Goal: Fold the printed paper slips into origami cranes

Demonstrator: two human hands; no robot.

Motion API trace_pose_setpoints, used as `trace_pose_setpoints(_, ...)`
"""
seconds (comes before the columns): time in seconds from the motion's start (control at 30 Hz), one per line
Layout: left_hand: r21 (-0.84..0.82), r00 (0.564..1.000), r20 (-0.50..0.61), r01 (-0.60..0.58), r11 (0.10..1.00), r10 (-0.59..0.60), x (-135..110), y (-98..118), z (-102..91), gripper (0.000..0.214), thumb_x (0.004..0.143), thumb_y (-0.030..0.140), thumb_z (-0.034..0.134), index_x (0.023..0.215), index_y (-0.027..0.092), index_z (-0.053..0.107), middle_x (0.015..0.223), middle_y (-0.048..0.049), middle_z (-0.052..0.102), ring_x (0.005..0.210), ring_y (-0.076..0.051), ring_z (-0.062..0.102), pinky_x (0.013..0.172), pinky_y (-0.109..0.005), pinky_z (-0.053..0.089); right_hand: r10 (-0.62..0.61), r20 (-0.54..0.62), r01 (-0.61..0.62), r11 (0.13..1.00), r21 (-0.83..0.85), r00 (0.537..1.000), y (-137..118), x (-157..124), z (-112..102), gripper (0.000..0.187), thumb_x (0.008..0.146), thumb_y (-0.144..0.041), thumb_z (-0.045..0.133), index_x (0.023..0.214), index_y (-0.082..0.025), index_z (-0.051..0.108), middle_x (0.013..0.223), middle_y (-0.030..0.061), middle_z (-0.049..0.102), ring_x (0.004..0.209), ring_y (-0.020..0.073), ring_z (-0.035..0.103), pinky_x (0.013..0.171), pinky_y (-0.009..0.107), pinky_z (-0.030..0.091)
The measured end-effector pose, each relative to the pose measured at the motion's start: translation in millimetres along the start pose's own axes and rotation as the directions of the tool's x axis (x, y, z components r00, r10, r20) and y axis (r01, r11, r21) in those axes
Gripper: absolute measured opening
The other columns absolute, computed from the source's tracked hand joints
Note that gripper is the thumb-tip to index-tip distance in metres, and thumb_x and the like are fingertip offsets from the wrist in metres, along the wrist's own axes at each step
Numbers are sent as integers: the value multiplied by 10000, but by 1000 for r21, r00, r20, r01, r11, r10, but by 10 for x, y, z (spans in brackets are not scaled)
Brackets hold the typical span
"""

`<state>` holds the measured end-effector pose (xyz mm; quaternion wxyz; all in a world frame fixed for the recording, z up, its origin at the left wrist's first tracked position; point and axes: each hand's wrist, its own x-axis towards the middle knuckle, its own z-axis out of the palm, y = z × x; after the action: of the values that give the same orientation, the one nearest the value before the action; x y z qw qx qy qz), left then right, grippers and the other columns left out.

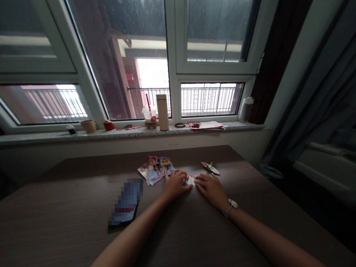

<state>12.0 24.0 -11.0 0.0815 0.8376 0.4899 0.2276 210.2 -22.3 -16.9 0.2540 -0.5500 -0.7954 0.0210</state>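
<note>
Brown table [180, 230], small folded paper [190, 181], white with orange patches

My feed is dim, backlit by the window [171, 55]; outside glares white, the curtain [314, 89] sinks into shadow, edges stretch.

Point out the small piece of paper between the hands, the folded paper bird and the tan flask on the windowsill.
Small piece of paper [190, 181]: head view, its pale middle.
Folded paper bird [210, 167]: head view, its central body.
Tan flask [162, 113]: head view, middle of its upright body.
</note>
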Motion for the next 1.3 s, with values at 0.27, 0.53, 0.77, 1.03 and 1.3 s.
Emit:
trace_pose_setpoints(0.27, 9, 1000, 22, 14, 1000, -14, 3, 10, -19, 309, 763, 527, 703, 930, 268, 685, 1275, -20, 631, 1269, -304, 427, 1085, -730, -59, 12, -8, -12, 1000, -4, 1000, -30, -1, -15, 274, 957, -300, 474, 1107, -319, 703, 1245, 41, 664, 1243, 226, 534, 1106, 526, 275)
trace_pose_setpoints(0.53, 32, 999, 30, 16, 999, -16, 0, 6, -14, 318, 768, 534, 694, 960, 281, 689, 1290, -17, 620, 1275, -313, 417, 1096, -726, -29, 8, -11, -8, 1000, 4, 1000, -13, -7, -11, 287, 961, -307, 459, 1128, -333, 690, 1254, 39, 657, 1245, 225, 530, 1103, 532, 267)
trace_pose_setpoints(0.77, 18, 1000, 19, 11, 1000, -11, -7, 10, -21, 311, 773, 513, 699, 978, 280, 682, 1282, -24, 619, 1257, -305, 433, 1093, -730, -33, 16, 6, -16, 1000, 15, 1000, -35, -4, -29, 287, 964, -301, 457, 1139, -332, 683, 1265, 29, 653, 1261, 225, 519, 1108, 543, 257)
trace_pose_setpoints(1.03, 42, 999, 40, 33, 999, -35, 0, 21, -20, 334, 771, 517, 701, 1027, 303, 689, 1313, -27, 593, 1250, -304, 431, 1103, -712, -12, 15, 13, -15, 1000, 26, 1000, -6, 1, -8, 295, 967, -324, 444, 1139, -334, 684, 1272, 39, 649, 1264, 229, 518, 1110, 554, 249)
trace_pose_setpoints(1.3, 39, 999, 14, -29, 999, 28, 0, -29, 30, 330, 793, 524, 680, 1100, 402, 690, 1315, 16, 599, 1267, -317, 431, 1091, -734, -50, 31, 28, -33, 997, 74, 999, -9, 9, -17, 300, 973, -318, 432, 1131, -341, 686, 1281, 23, 646, 1281, 236, 507, 1120, 585, 219)
